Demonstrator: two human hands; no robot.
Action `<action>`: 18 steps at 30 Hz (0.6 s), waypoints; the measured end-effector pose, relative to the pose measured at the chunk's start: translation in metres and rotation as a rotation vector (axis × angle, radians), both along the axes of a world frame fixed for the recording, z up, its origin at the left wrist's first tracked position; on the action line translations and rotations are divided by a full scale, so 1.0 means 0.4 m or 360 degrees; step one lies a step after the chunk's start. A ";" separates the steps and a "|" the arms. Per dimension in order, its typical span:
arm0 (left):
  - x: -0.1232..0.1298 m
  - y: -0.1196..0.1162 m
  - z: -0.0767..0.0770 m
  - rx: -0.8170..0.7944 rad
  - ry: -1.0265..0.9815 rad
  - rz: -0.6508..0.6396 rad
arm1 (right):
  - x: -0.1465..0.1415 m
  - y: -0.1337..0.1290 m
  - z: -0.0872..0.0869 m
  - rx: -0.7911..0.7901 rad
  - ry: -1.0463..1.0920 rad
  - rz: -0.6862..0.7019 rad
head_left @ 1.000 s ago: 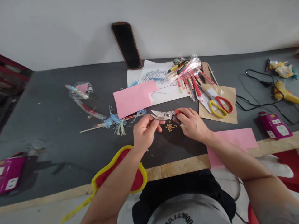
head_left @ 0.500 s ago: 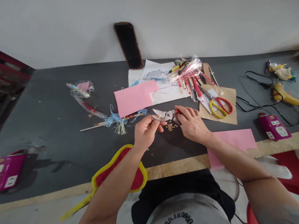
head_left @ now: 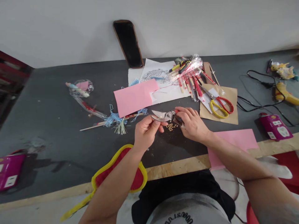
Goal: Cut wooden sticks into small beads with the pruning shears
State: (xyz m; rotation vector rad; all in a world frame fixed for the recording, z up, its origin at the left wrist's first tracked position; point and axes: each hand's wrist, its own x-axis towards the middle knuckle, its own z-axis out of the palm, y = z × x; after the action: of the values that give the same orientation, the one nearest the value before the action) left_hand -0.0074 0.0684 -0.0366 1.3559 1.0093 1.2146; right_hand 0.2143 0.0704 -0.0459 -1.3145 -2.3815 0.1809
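Observation:
My right hand (head_left: 192, 124) is closed around the red handles of pruning shears (head_left: 168, 115), whose metal blades point left and stand apart. The fingertips of my left hand (head_left: 147, 129) are pinched right at the blades, on a small pale stick (head_left: 160, 117) that is mostly hidden by the fingers. Below the shears, on the dark tabletop, lies a scatter of short tan cut bits (head_left: 171, 126). A pink paper sheet (head_left: 135, 98) lies just beyond my left hand.
Scissors (head_left: 221, 105) rest on brown paper at the right, near bundled sticks (head_left: 187, 77). A phone (head_left: 128, 43) leans on the wall. Blue tassels (head_left: 113, 119) lie left. A red-and-yellow padded shape (head_left: 114, 165) overhangs the front edge. Purple power boxes (head_left: 275, 127) stand at both sides.
The shears' handles look slightly wider apart now, with my right hand's fingers a little looser. My left hand stays at the blades, almost unmoved.

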 end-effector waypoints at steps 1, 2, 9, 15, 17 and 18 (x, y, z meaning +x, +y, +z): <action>0.000 0.000 -0.003 0.0002 -0.0015 -0.0008 | 0.001 0.000 -0.001 0.0017 0.0022 0.0019; -0.001 0.000 -0.004 0.0006 -0.0024 -0.0010 | 0.001 0.000 -0.002 0.0032 0.0038 0.0034; 0.004 -0.004 0.013 0.0016 0.0158 0.0050 | -0.005 -0.006 0.012 -0.0109 -0.0130 -0.0059; 0.009 -0.008 0.005 -0.0016 0.0090 0.0055 | -0.014 -0.012 0.023 -0.0284 -0.0208 -0.0118; 0.011 -0.009 -0.002 -0.0047 0.0058 0.0061 | -0.014 -0.012 0.024 -0.0315 -0.0219 -0.0116; 0.011 -0.009 -0.004 -0.0060 0.0053 0.0064 | -0.014 -0.011 0.025 -0.0328 -0.0222 -0.0113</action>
State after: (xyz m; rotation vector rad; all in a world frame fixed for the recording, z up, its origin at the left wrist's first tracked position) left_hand -0.0030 0.0648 -0.0382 1.3362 1.0827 1.2001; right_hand 0.2088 0.0660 -0.0360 -1.5496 -2.4804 0.3313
